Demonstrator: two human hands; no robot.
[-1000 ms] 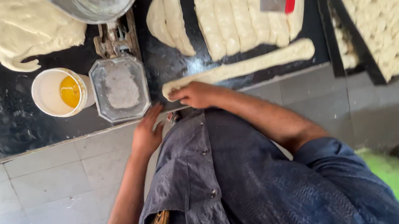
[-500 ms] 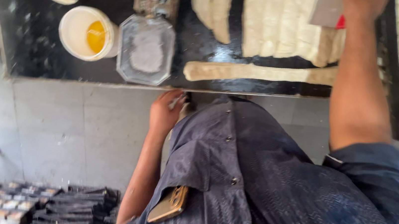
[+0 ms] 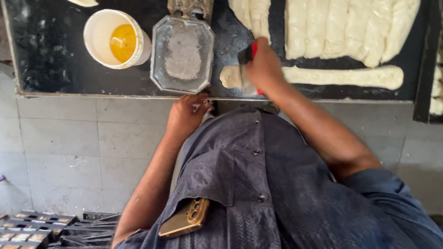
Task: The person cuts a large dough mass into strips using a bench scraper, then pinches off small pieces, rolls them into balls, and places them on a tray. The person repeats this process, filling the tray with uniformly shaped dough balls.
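Right hand [image 3: 264, 68] grips a scraper [image 3: 248, 66] at the end of a dough roll [image 3: 338, 78]; left hand [image 3: 187, 113] rests at the worktop [image 3: 52, 55] edge.

The right hand is closed around the red-handled scraper, blade set on the left end of the long dough roll lying along the front of the black worktop. The left hand is loosely curled, holding nothing visible. Just beyond it stands an octagonal metal tray [image 3: 182, 54], beside a white cup [image 3: 114, 39] of yellow liquid. More shaped dough pieces [image 3: 353, 9] lie further back.
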